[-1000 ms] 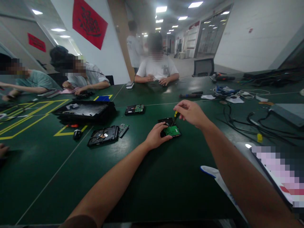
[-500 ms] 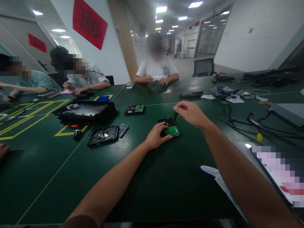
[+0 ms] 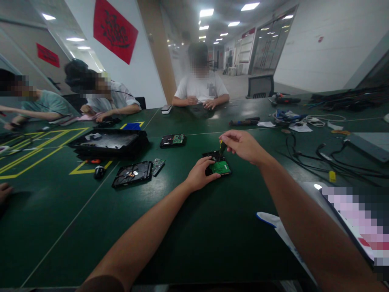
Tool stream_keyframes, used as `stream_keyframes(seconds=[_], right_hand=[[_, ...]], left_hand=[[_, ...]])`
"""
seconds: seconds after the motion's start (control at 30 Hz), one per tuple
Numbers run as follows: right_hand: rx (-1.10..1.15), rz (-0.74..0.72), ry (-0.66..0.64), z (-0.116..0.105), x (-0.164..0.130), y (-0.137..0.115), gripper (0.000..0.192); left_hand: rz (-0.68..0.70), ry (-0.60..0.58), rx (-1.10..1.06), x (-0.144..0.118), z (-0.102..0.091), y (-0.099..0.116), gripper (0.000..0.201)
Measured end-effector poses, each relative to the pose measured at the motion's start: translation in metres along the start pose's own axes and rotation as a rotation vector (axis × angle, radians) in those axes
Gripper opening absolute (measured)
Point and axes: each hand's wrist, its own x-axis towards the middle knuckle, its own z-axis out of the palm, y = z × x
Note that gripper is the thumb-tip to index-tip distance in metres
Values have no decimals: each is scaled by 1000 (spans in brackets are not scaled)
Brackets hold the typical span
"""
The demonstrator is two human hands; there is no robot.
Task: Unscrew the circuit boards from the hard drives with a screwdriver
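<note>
A hard drive lies on the green table with its green circuit board facing up. My left hand grips its left side, thumb at the near edge and fingers over the far part. In my right hand is a screwdriver with a dark and yellow handle, fingers closed round it. The screwdriver points down at the drive's board; whether its tip sits in a screw is too small to tell. To the left lie another hard drive, a loose circuit board and a further drive.
A stack of black trays stands at left, near a small black-and-white object. Cables and a grey metal box lie at right. A white glove is by my right forearm. Several people sit around the table.
My right hand has shifted slightly left and turned, so more of the screwdriver's yellow handle shows. My left hand and the hard drive stay in place.
</note>
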Motion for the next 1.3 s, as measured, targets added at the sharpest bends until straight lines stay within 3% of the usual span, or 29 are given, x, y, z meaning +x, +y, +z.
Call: stream_keyframes(seconds=[0.17,0.5,0.77,1.1,1.3], right_hand=[[-77,29,103,1,1,3,21],[70,23,-34,3,-2,-5,30],[-49,37,86,2,-1,-2,21],[118,2,-80,4,-2,-5,24],[-24,13,25,2,-3,-5,20]], left_hand=[[-13,-9,-5,0,0,0,61],[-12,-2,-14,1,0,1,59],[-14,-6,-9,1,1,0,61],[-1,1,-8,1,2,-1,61],[-20,-7,-11,1,1,-1,60]])
